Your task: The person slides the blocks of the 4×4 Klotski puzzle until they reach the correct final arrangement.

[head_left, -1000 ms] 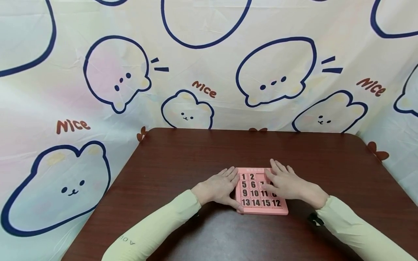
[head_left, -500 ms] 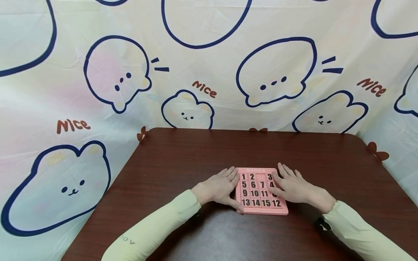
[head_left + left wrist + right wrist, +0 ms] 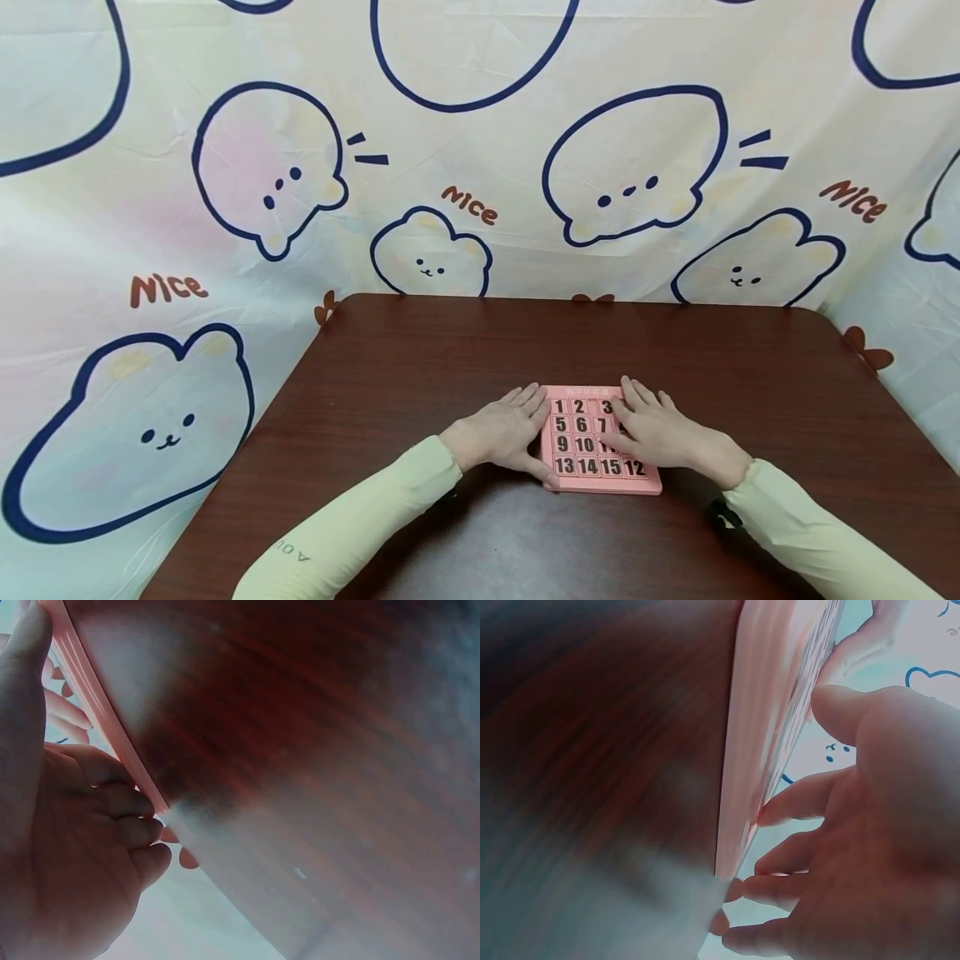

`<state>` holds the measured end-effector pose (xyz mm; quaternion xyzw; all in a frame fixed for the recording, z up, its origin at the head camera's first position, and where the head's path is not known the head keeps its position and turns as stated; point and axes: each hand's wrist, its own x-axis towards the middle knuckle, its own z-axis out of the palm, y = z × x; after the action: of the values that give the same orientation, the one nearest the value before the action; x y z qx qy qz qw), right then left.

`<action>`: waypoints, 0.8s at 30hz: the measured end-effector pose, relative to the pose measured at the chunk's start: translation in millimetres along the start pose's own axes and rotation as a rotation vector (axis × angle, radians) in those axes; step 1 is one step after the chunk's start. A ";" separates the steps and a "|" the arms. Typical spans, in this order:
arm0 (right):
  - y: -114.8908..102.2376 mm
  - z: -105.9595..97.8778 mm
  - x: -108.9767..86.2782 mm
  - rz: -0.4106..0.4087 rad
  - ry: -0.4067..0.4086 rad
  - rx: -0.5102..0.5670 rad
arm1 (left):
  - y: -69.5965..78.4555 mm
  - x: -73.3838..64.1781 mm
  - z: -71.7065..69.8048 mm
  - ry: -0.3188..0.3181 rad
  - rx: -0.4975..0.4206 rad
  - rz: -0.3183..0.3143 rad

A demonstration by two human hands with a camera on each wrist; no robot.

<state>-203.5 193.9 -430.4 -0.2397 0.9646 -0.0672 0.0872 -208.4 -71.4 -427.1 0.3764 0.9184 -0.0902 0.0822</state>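
A pink sliding number puzzle [image 3: 573,482] lies flat on the table, its black-numbered tiles facing up. My left hand [image 3: 504,431] rests along its left side, fingers straight toward the top left corner and thumb at the bottom left corner. In the left wrist view, those fingertips [image 3: 142,804] meet the puzzle's pink side. My right hand [image 3: 663,429] reaches over the right part of the board with fingers spread, index fingertip right beside the 3 tile [image 3: 606,407]. It hides the right column's upper tiles. The right wrist view shows the index finger [image 3: 799,799] at the puzzle's top face.
The dark brown wooden table [image 3: 420,350] extends around the puzzle on all sides. A pale cloth backdrop [image 3: 517,158] with blue-outlined cartoon animals hangs behind and beside it. A black strap [image 3: 723,512] shows at my right wrist.
The 3 tile has slid left from the top row's right end into the third column. My right hand first drew back right, then moved left again. The left hand has stayed put.
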 end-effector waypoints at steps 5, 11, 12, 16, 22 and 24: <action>-6.7 -0.2 3.3 -0.004 -0.020 0.010 | -0.2 0.0 -0.1 -0.003 -0.002 0.001; -10.7 -1.9 5.1 -0.018 -0.034 0.027 | -0.3 0.5 0.2 -0.012 -0.010 -0.003; -10.5 -2.3 4.6 -0.018 -0.031 0.028 | -0.2 0.7 0.3 -0.013 -0.010 -0.004; -7.0 -4.1 -2.6 -0.009 -0.009 0.017 | -0.1 1.5 1.0 -0.011 -0.013 0.001; -2.5 -4.9 -24.0 -0.013 0.018 -0.002 | -0.8 1.9 2.1 -0.010 -0.004 -0.003; -3.2 -3.6 -31.5 -0.018 0.022 -0.006 | -0.9 2.0 2.3 -0.008 -0.005 -0.003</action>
<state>-175.4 206.4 -422.0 -0.2477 0.9635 -0.0679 0.0754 -210.3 -71.2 -429.6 0.3747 0.9187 -0.0897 0.0868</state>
